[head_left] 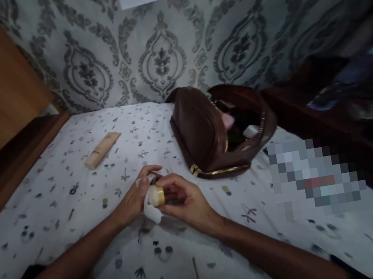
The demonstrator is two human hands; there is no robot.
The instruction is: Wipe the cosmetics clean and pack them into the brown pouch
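Between my two hands is a small cream jar (156,196) with a pale body and a gold band. My right hand (183,199) grips it from the right, thumb below and fingers above. A white cloth or tissue (153,214) is bunched in my left hand (135,197) and pressed against the jar's left side. Part of the cloth hangs down below the jar. The fingers of my left hand are partly hidden behind the cloth and jar.
An unzipped brown leather bag (199,130) with items inside sits beyond my right hand. A flat wooden comb or block (103,150) lies back left. A blurred-out item (316,178) is at right. Patterned sheet (195,260) covers the surface, with wallpapered wall (159,54) behind.
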